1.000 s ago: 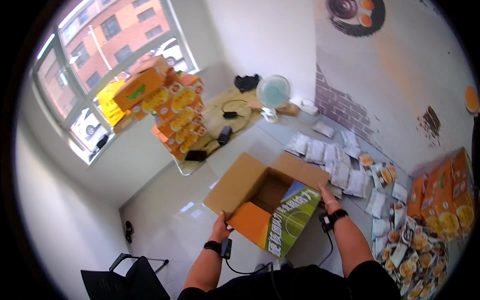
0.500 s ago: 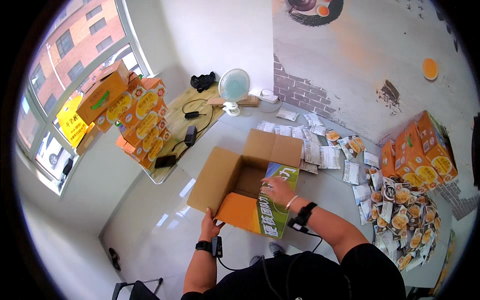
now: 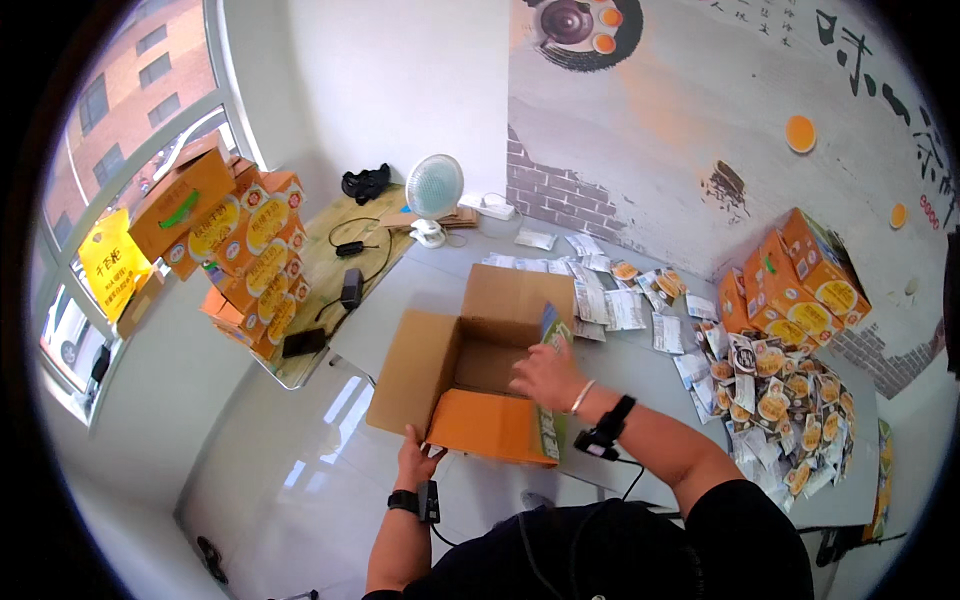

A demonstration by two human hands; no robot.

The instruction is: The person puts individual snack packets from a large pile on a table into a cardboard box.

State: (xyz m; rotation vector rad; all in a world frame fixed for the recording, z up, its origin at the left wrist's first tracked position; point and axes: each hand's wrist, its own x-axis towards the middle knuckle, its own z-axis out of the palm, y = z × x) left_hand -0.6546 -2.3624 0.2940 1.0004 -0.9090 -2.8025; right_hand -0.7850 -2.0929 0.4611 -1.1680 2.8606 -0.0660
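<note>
A brown cardboard box (image 3: 400, 375) stands with its top open at the table's near edge, partly over it. My left hand (image 3: 417, 462) grips its near left corner, thumb on top and fingers under the orange near flap (image 3: 485, 425). My right hand (image 3: 548, 377) is over the right side of the opening. Its fingers point left, slightly bent and apart, with nothing seen in them. The green printed right flap (image 3: 552, 325) stands nearly edge-on beside that hand; whether the palm presses on it is hidden. The box's visible inside holds nothing.
Small packets (image 3: 625, 308) lie beyond the box, and a large heap of packets (image 3: 790, 410) covers the right end. Orange cartons (image 3: 790, 285) stand behind the heap. More cartons (image 3: 255, 250) are stacked at left, near a fan (image 3: 435, 190), a black phone (image 3: 304, 343) and cables.
The right flap has swung up from lying outward to nearly edge-on, with my right hand beside it. My left hand keeps its hold. The whole view has shifted slightly.
</note>
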